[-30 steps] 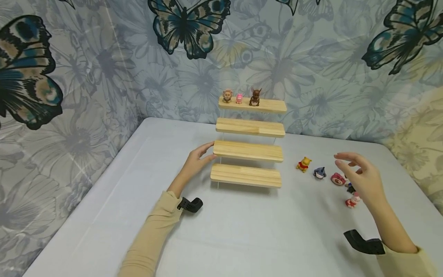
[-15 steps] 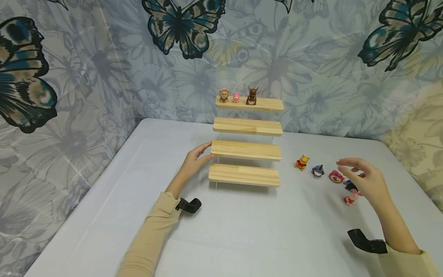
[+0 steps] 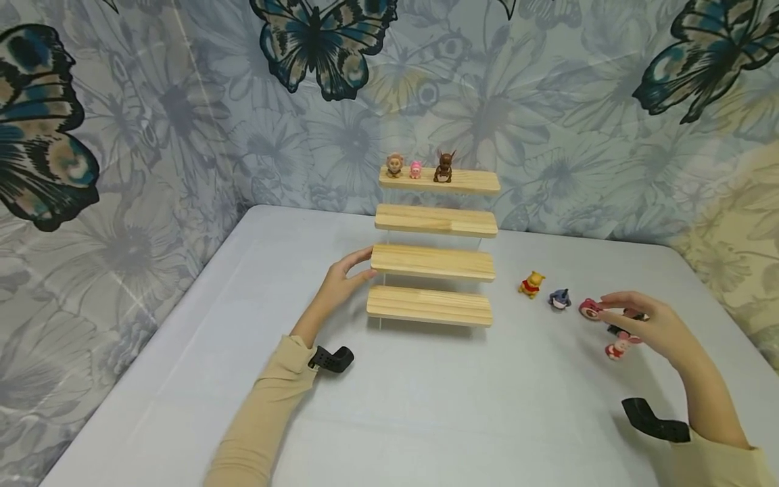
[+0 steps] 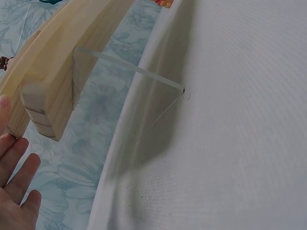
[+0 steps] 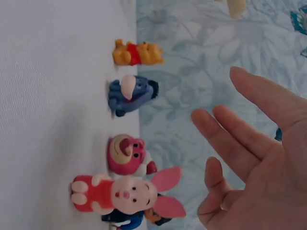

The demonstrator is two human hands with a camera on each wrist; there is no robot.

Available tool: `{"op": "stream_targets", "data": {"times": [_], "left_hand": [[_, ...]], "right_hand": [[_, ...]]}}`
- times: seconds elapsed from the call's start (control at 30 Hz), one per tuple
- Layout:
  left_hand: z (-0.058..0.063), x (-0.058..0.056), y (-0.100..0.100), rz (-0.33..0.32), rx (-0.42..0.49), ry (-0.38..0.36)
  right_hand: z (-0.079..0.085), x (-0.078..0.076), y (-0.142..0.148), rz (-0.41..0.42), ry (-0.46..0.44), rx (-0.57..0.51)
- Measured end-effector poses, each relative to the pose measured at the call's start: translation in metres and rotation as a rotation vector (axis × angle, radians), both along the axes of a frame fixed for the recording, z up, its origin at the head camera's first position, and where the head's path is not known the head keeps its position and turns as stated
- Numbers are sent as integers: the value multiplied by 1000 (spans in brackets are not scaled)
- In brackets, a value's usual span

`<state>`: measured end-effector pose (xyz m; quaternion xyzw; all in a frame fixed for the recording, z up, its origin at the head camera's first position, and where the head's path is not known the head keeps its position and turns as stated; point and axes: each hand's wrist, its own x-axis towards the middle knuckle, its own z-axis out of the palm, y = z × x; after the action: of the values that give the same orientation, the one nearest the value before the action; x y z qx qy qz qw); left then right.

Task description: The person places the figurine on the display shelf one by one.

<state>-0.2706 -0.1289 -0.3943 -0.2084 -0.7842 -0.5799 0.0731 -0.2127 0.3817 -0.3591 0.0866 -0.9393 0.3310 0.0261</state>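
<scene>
A four-tier display shelf (image 3: 433, 262) with wooden boards and clear supports stands on the white table. My left hand (image 3: 341, 284) holds the left end of the second-lowest board between thumb and fingers. On the right, my right hand (image 3: 663, 331) hovers over several toy figurines, fingers apart and holding nothing. Nearest it are a pink bear figurine (image 5: 127, 154), a piglet figurine (image 5: 129, 194) in red and a dark blue figurine (image 5: 127, 219), partly hidden behind the piglet. A blue donkey figurine (image 3: 559, 299) and a yellow bear figurine (image 3: 532, 285) stand closer to the shelf.
On the top board stand a lion-like figurine (image 3: 394, 165), a small pink figurine (image 3: 416, 170) and a brown kangaroo figurine (image 3: 443, 168). Butterfly-print cloth (image 3: 359, 142) hangs behind and left of the table (image 3: 426, 412).
My right hand first draws slightly back to the right, then lowers toward the pink bear and dark blue figurines. The left hand keeps its hold on the shelf.
</scene>
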Motion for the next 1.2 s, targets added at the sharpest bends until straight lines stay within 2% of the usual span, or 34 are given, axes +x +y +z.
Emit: {"op": "stream_targets", "data": {"times": [0.2, 0.27, 0.37, 0.43, 0.6, 0.77, 0.93, 1.2], "left_hand": [[-1, 0, 1, 6, -4, 4], [8, 6, 2, 2, -7, -10], [21, 16, 4, 2, -8, -29], [20, 15, 4, 1, -6, -34], [-3, -2, 1, 25, -22, 5], [-2, -3, 2, 28, -39, 28], [0, -1, 3, 33, -41, 21], [0, 0, 3, 29, -39, 35]], "right_hand": [[-13, -4, 17, -17, -46, 36], [-10, -1, 16, -18, -63, 45], [3, 8, 8, -16, -95, 54], [11, 14, 2, -15, -110, 69], [13, 17, 1, -7, -113, 82], [12, 19, 5, 1, -130, 97], [14, 19, 8, 23, -157, 147], [12, 19, 11, 42, -274, 162]]}}
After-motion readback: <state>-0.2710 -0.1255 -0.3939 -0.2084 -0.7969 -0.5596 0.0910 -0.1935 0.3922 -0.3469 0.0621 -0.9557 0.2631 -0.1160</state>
